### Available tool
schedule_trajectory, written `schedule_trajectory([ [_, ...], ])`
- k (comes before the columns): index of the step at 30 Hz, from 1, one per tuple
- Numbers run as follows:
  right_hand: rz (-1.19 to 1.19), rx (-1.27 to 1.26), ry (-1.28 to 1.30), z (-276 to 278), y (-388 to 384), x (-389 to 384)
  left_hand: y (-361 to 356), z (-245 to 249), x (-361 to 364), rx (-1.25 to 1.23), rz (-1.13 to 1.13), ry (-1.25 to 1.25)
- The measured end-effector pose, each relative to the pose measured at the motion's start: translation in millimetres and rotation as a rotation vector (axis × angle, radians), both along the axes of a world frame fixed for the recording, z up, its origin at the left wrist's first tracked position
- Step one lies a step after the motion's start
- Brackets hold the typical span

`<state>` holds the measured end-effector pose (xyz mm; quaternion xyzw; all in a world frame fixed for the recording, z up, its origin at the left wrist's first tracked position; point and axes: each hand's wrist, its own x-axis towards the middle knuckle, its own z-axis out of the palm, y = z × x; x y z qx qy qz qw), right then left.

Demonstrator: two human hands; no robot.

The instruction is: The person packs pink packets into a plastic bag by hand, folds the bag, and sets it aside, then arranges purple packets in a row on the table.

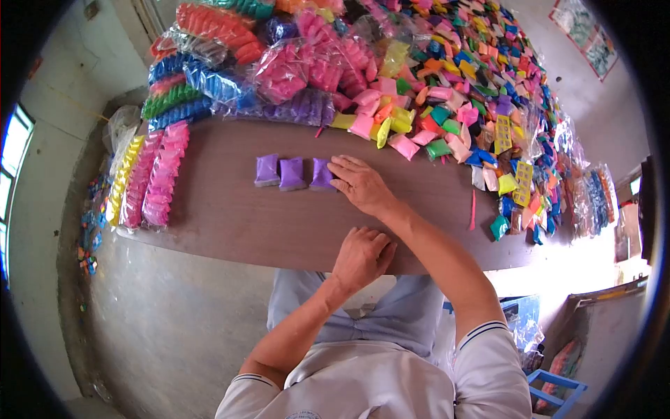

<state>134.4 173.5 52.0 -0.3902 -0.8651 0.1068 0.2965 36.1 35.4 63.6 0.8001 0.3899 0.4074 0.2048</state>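
Three small purple packets lie in a row on the brown table [230, 216]: one at the left [266, 170], one in the middle [292, 174], one at the right [321, 174]. My right hand [361, 184] lies flat on the table, and its extended fingertips touch the right-hand purple packet. My left hand [361, 255] rests at the near table edge. Its fingers are curled into a loose fist and nothing shows in it.
A big heap of small coloured packets [447, 91] covers the far and right part of the table. Clear bags of sorted packets [230, 77] are stacked at the far left. Strips of yellow and pink packets [150, 178] lie along the left end. A blue stool [558, 387] stands at the lower right.
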Motion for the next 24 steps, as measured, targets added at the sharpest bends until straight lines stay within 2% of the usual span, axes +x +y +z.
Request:
schedule_trajectory([
  [3,0.03,-0.013,0.006,-1.8,1.1,-19.4,-0.8,0.5,-0.5,-0.015,-0.009,-0.019],
  [8,-0.01,0.149,0.108,15.9,-5.3,-33.4,0.2,0.2,-0.3,-0.008,-0.012,-0.044],
  [12,0.08,0.084,0.038,-2.8,6.4,-31.4,0.4,2.5,-1.0,-0.025,-0.007,-0.038],
  [14,0.116,0.161,0.011,-1.7,10.4,-32.9,-0.9,1.6,-3.0,-0.02,-0.033,-0.037],
  [16,0.133,0.097,0.097,10.7,5.4,-33.5,3.8,-4.4,-2.1,0.008,-0.068,-0.07],
  [18,-0.006,0.093,0.28,7.9,-3.8,-25.1,1.3,2.1,-4.9,-0.124,-0.082,0.022],
  [20,-0.191,0.069,0.48,7.4,-11.5,-6.7,0.0,5.7,0.3,-0.091,-0.037,-0.046],
  [24,-0.329,0.03,0.598,30.1,-35.4,69.0,-3.1,5.6,4.9,-0.016,0.005,0.062],
])
